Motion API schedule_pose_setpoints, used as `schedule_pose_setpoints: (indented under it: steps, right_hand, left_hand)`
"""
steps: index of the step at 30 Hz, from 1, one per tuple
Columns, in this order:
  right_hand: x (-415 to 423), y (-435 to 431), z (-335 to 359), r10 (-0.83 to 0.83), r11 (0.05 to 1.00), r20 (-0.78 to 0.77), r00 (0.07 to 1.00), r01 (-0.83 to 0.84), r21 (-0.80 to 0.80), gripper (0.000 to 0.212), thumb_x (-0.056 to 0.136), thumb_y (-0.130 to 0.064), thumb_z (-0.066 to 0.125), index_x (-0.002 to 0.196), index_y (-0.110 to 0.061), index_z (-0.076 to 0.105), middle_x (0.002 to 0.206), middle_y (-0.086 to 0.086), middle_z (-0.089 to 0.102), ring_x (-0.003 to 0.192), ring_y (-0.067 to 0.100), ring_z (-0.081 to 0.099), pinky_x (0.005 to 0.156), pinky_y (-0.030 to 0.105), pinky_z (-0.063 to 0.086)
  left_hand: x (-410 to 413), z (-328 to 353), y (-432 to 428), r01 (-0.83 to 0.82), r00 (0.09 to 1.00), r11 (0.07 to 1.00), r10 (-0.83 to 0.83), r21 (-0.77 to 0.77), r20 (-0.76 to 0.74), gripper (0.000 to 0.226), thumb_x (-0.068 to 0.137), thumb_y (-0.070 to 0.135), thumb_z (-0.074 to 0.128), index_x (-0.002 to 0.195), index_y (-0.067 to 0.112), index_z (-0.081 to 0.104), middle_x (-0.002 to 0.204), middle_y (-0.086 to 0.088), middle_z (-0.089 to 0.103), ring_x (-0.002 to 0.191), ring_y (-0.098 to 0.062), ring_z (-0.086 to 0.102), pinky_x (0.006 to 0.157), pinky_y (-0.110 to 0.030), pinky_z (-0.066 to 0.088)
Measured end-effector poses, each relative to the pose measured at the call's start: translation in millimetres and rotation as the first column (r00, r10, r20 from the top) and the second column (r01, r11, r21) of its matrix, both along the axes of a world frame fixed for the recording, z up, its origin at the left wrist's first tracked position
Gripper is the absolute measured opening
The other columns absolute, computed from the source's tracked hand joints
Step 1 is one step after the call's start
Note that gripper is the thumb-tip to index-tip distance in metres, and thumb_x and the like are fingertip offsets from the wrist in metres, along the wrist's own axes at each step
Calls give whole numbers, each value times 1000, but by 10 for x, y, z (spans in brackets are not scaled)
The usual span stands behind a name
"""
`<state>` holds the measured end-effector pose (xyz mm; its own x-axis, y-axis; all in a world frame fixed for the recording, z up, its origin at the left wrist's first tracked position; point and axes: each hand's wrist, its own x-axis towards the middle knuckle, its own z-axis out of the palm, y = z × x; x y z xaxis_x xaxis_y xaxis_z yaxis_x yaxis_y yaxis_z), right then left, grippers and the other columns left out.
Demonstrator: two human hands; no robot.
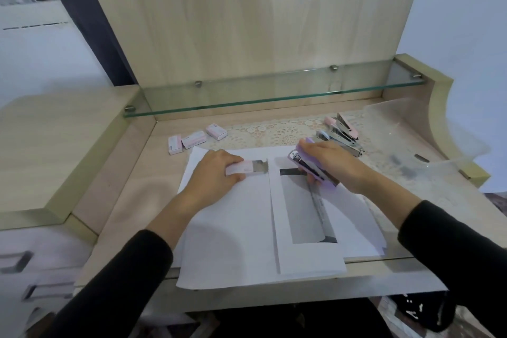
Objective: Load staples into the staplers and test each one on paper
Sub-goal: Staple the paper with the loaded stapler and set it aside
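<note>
My left hand [216,173] grips a small pink staple box [241,167] lying on the white paper sheets [233,228]; its end flap is open and grey staples [259,166] show. My right hand [329,160] holds a lilac stapler [310,166] over the right sheet, which carries a dark printed picture [304,208]. The stapler is tilted, its metal underside facing me. Three more pink staple boxes [194,139] lie at the back left of the desk. Several other staplers [343,133] are piled at the back right, just behind my right hand.
A lace mat [271,130] covers the back of the wooden desk. A glass shelf [274,96] runs along the rear panel. A clear plastic tray [428,140] sits at the right. Drawers [33,269] stand to the left below a side surface.
</note>
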<state>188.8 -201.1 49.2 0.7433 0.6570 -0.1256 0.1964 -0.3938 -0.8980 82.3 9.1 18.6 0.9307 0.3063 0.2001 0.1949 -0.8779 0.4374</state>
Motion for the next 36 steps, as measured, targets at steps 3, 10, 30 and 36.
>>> schedule_pose_setpoints:
  steps: [3, 10, 30, 36]
  right_hand:
    - [72, -56, -15, -30, 997, -131, 991, 39, 69, 39, 95, -42, 41, 73, -15, 58, 60, -7, 55, 37, 8, 46, 39, 17, 35]
    - [146, -125, -55, -43, 991, -183, 982, 65, 120, 37, 91, -46, 47, 92, -12, 62, 67, 14, 60, 49, 22, 48, 53, 30, 38]
    - [259, -526, 85, -27, 997, -195, 980, 41, 69, 22, 90, -30, 55, 80, -14, 66, 53, -3, 60, 44, 10, 54, 39, 12, 37]
    - [223, -687, 85, 90, 994, -99, 991, -83, 72, 21, 88, -35, 54, 82, -21, 68, 56, -13, 61, 55, 12, 57, 52, 16, 46]
  left_hand:
    - [140, 36, 181, -31, 999, 1000, 31, 5, -29, 37, 83, 19, 65, 118, 12, 60, 117, -10, 60, 111, -26, 50, 92, -29, 36]
    - [520, 90, 406, -106, 994, 994, 106, -29, -13, 35, 83, 13, 64, 118, 9, 60, 125, -8, 59, 114, -24, 52, 98, -27, 36]
    - [524, 174, -669, 279, 911, 958, -243, 65, -333, 87, 71, 52, 70, 141, 19, 30, 141, 1, 36, 129, -16, 30, 102, -29, 28]
    - [573, 230, -688, 254, 941, 967, -245, 7, -234, 93, 55, 41, 84, 134, 19, 40, 108, 3, 37, 112, -16, 29, 86, -23, 26]
